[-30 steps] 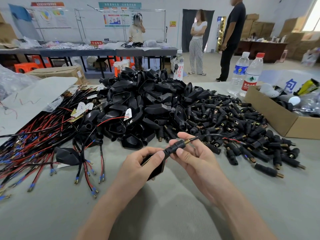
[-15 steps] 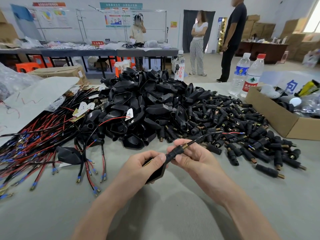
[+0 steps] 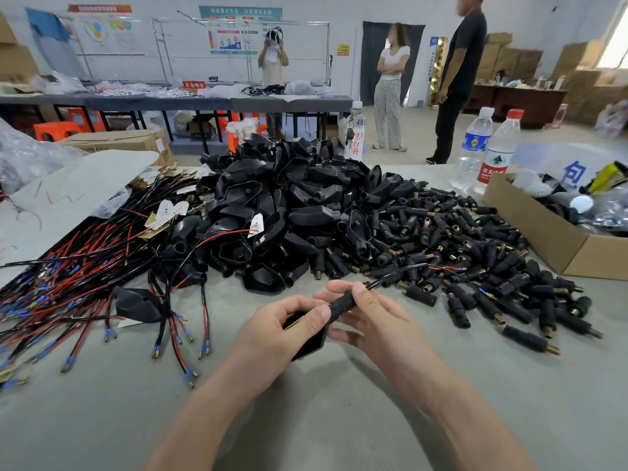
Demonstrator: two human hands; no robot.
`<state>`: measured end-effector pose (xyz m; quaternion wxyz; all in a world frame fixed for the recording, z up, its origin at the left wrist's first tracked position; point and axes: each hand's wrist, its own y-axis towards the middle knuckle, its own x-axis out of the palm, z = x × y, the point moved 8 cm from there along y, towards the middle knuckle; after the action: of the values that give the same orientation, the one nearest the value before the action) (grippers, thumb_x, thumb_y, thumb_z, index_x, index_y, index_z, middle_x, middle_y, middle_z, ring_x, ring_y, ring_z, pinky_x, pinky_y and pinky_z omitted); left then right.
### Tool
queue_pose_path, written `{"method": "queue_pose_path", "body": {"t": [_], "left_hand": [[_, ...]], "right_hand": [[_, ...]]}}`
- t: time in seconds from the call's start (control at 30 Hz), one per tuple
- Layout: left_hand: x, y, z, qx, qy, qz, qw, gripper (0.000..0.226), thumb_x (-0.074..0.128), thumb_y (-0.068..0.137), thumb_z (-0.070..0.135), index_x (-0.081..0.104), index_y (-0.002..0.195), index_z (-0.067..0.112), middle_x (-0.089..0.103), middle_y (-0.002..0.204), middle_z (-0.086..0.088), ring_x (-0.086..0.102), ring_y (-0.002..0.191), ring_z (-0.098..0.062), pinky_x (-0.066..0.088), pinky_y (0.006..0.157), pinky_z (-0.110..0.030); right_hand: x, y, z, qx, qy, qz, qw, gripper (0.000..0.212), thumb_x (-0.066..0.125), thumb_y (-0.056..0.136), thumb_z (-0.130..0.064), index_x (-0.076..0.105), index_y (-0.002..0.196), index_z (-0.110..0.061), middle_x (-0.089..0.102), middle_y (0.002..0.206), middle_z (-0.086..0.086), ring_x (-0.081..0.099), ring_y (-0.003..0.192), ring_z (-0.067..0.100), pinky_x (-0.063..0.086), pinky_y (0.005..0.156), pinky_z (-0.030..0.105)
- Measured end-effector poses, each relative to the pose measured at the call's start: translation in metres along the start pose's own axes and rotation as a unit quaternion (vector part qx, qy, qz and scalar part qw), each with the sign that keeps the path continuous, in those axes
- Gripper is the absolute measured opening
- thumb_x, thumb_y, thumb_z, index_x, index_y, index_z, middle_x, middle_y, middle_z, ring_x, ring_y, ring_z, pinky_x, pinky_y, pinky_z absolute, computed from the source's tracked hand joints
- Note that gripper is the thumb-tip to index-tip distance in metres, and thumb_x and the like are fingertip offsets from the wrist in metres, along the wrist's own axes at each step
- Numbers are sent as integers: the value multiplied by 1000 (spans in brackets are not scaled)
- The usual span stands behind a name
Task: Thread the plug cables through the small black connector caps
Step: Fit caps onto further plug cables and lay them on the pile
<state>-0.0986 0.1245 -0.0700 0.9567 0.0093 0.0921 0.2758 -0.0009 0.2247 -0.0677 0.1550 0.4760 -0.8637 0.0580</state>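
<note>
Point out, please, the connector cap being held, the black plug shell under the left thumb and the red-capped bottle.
connector cap point(image 3: 344, 303): head view, middle of its black barrel.
plug shell point(image 3: 312, 345): head view, its lower dark face.
red-capped bottle point(image 3: 504, 141): head view, clear body above the label.

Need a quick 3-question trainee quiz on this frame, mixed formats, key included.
1. True or false: the right hand pinches a small cap with the cable running out its far end.
2. The left hand holds: A) a bottle B) a black plug housing C) nothing.
3. Fill in: the loose wires at left, blue-tipped, are red and ____.
Key: 1 true; 2 B; 3 black.
</note>
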Motion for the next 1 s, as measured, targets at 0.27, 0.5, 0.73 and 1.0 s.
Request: {"method": "queue_pose_path", "body": {"t": [0.27,0.5,0.73,1.0], "left_hand": [[-1,0,2,13,-3,13,1000,21,67,82,48,76,95,35,75,96,15,69,85,-2,49,75,-15],[-1,-1,6,22,-1,29,999,22,66,81,47,76,95,34,75,102,14,70,93,-5,48,82,-18],[-2,-3,7,32,17,34,999,18,67,80,47,76,95,41,76,90,10,70,86,-6,50,75,-12],[-1,-1,3,28,32,49,998,12,70,83,44,75,93,45,77,89,8,71,85,-7,51,72,-12]], "right_hand": [[2,2,6,11,8,-11,1000,35,55,92,-47,75,111,-26,72,120,9,67,115,22,57,90,36],[5,4,14,21,19,-23,999,37,57,90,-50,73,115,-27,72,118,4,67,114,18,57,87,34],[4,4,25,48,27,-31,998,34,55,95,-47,72,118,-27,73,114,0,69,111,17,57,84,32],[2,7,33,81,42,-44,995,33,57,93,-46,74,113,-25,72,118,7,67,114,24,53,100,50]]}}
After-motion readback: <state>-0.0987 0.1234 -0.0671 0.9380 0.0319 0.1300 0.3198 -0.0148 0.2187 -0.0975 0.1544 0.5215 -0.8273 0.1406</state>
